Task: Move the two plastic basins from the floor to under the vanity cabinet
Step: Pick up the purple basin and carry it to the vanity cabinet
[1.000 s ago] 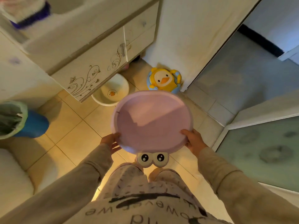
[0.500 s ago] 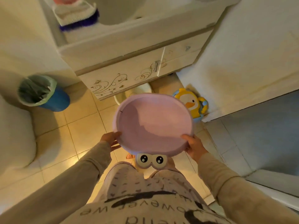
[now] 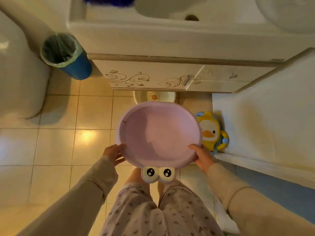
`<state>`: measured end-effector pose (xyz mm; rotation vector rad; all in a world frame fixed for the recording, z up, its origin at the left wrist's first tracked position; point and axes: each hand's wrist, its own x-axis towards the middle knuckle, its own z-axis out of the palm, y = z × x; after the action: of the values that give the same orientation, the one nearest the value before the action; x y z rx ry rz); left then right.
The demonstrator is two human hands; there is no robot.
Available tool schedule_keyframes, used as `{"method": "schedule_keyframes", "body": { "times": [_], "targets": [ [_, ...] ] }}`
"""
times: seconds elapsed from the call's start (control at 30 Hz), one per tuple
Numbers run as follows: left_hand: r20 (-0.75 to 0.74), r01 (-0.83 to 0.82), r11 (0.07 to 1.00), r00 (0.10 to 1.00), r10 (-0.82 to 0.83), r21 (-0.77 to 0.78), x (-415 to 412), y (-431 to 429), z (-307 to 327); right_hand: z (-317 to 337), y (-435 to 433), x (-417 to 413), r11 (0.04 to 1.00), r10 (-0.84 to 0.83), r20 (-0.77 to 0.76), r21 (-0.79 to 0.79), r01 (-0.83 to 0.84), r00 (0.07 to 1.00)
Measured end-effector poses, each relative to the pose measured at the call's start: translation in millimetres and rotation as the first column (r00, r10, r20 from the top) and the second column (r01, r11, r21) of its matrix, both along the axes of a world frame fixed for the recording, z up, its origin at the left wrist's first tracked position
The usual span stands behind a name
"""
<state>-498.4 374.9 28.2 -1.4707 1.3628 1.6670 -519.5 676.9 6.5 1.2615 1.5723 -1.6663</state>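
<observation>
A round pink plastic basin [image 3: 158, 132] with a pair of cartoon eyes on its near rim is held level in the air above the tiled floor. My left hand [image 3: 114, 153] grips its near-left rim and my right hand [image 3: 202, 156] grips its near-right rim. Beyond it a white basin [image 3: 167, 97] with a duck picture inside lies on the floor, half tucked under the vanity cabinet [image 3: 153, 77]. The cabinet has white doors with a vine pattern and carries a white sink on top.
A blue waste bin [image 3: 71, 62] with a green liner stands left of the cabinet. A white toilet [image 3: 18, 79] fills the far left. A yellow duck-shaped item [image 3: 211, 132] leans against the white wall [image 3: 264, 125] on the right. My legs are below the basin.
The view has swung left and squared up to the vanity cabinet, which now lies straight ahead. The pink basin stays in both hands, and more of the white basin shows beyond it.
</observation>
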Motion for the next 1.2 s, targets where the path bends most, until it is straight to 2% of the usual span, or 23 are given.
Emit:
{"method": "schedule_keyframes", "body": {
  "times": [0.23,0.4,0.63,0.77,0.87,1.0,1.1,1.2],
  "targets": [
    [0.061,-0.034,0.999,0.998,0.031,0.039,-27.0,5.8,-77.3,-61.9,8.8,-31.8,0.997,0.063,0.042,0.048,-0.065,0.997],
    [0.019,0.003,0.998,1.000,-0.004,0.069,-53.9,5.2,-151.9,-131.7,1.5,-56.8,0.988,0.030,0.016,0.150,-0.032,0.999],
    [-0.051,0.071,0.995,0.996,-0.068,0.074,-93.8,-7.7,-270.3,-269.6,-9.7,-105.9,0.952,0.096,0.002,0.291,-0.093,0.995],
    [-0.114,0.094,0.994,0.990,-0.087,0.058,-134.9,-19.1,-344.1,-354.0,-14.1,-150.2,0.939,0.145,-0.030,0.319,-0.129,0.989],
    [-0.171,0.124,0.992,0.978,-0.121,0.009,-172.9,-24.5,-393.4,-404.1,-16.8,-192.3,0.874,0.250,-0.082,0.448,-0.189,0.965],
    [-0.232,0.195,0.972,0.947,-0.221,-0.131,-225.2,-29.4,-448.6,-453.1,-21.2,-248.6,0.781,0.338,-0.175,0.601,-0.172,0.925],
    [-0.257,0.220,0.957,0.929,-0.265,-0.192,-255.9,-32.2,-484.5,-485.4,-23.9,-280.0,0.732,0.404,-0.229,0.661,-0.163,0.886],
    [-0.242,0.279,0.920,0.906,-0.347,-0.276,-275.4,-31.8,-512.2,-510.7,-24.9,-298.8,0.728,0.435,-0.290,0.670,-0.144,0.853]
  ]
}}
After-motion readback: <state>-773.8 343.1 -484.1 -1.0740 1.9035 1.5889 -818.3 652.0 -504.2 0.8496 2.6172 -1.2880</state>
